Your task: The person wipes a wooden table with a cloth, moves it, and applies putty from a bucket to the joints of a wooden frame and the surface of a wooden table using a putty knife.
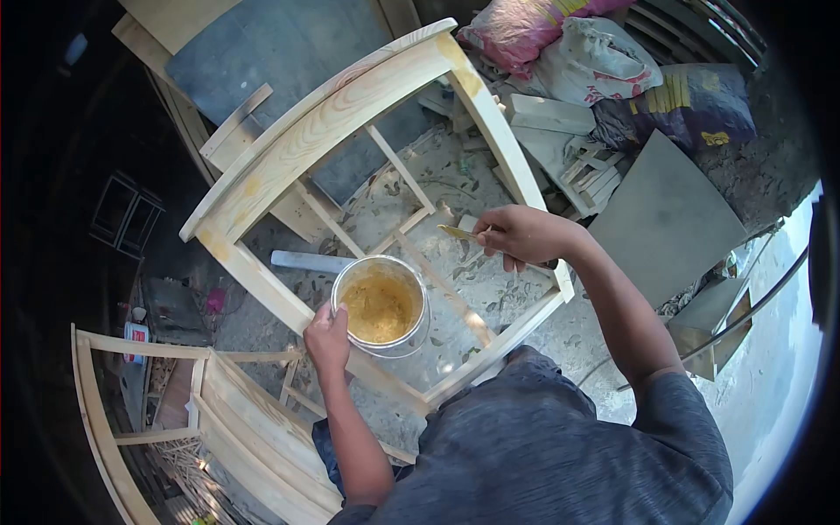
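Two hands full: left hand [327, 339] gripping bucket [385, 346] of yellow paste [381, 306], thumb at rim; right hand [525, 234] closed round thin-bladed knife [457, 233], tip pointing left. Large wooden frame [328, 131] mid-scene, yellow patches at far corners. Second frame [149, 347] near left. Sacks [604, 66] far right.

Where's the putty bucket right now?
Head view, left of centre: the bucket is in the left hand, beside the wooden frame's near-left rail.
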The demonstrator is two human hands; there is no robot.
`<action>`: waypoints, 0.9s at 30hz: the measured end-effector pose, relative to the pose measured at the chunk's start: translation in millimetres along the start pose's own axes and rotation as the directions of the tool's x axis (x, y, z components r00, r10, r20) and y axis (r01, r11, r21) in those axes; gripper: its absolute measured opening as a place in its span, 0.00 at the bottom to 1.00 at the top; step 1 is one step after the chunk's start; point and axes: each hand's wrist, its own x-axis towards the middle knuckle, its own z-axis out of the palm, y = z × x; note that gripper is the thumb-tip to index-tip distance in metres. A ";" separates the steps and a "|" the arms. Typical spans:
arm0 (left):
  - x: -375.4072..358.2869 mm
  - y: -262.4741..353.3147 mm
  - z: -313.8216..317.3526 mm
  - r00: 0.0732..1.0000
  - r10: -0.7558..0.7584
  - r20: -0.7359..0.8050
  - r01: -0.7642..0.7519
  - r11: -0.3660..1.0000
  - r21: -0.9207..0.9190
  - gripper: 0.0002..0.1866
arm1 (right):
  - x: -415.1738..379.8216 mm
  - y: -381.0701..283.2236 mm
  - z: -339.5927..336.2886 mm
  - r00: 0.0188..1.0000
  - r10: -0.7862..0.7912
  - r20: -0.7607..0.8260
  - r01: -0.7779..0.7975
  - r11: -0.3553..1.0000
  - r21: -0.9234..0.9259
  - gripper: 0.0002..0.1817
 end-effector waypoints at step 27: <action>28.1 -19.1 -14.2 0.973 0.214 0.087 -0.207 0.975 -0.079 0.21 | 115.4 -82.0 190.3 0.946 -0.320 -0.053 0.180 0.655 -0.734 0.12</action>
